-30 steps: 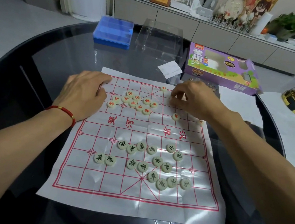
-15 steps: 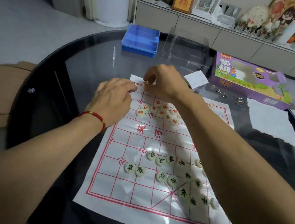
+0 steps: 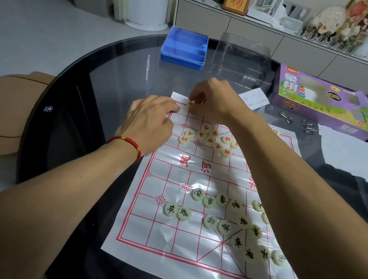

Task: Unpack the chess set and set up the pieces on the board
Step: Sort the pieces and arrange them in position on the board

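A thin white plastic board sheet (image 3: 164,236) with red grid lines lies on the dark glass table. Several round pale pieces with red characters (image 3: 211,139) cluster in its far half; several with black characters (image 3: 226,218) are scattered in the near half. My right hand (image 3: 214,101) reaches across to the sheet's far left corner, fingertips pinching a small piece with a red mark down on that corner. My left hand (image 3: 150,122) rests on the sheet's left edge just below that corner, fingers bent down against it.
A blue plastic case (image 3: 184,47) and a clear plastic tray (image 3: 241,57) stand at the table's far side. The purple chess box (image 3: 321,99) lies at the right, with two metal rings (image 3: 308,125), a paper slip (image 3: 253,99) and white paper (image 3: 346,152) near it. A brown seat (image 3: 0,111) sits left.
My right hand moved from the board's far right across to its far left corner. The view swung left. My left hand stayed on the left edge.
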{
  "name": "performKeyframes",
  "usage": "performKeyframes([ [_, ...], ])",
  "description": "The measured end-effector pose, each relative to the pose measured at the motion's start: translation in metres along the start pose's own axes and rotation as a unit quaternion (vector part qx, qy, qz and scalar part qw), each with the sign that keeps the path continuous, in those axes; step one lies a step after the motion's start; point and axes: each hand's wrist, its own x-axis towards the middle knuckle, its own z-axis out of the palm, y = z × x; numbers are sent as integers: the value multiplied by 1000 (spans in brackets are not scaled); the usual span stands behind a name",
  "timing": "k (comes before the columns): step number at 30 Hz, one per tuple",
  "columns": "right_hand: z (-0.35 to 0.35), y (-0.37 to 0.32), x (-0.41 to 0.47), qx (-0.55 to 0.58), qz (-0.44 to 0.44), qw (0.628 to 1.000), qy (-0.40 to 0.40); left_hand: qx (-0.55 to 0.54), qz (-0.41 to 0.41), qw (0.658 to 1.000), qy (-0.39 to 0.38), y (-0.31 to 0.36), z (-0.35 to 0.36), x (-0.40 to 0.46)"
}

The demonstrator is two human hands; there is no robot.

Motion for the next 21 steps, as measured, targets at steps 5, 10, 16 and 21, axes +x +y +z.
performKeyframes([
  [5, -15, 4, -20, -3, -1, 1000, -8, 3, -2, 1000, 1, -1, 0, 1],
  [10, -25, 4, -37, -44, 39, 996, -61, -11, -8, 1000, 1, -1, -1, -1],
  [16, -26, -7, -34, -54, 68, 988, -125, -6, -9, 1000, 1, -1, 1, 0],
  [21, -28, 3, -22, -79, 87, 987, -108, -6, -3, 1000, 1, -3, 1, 0],
])
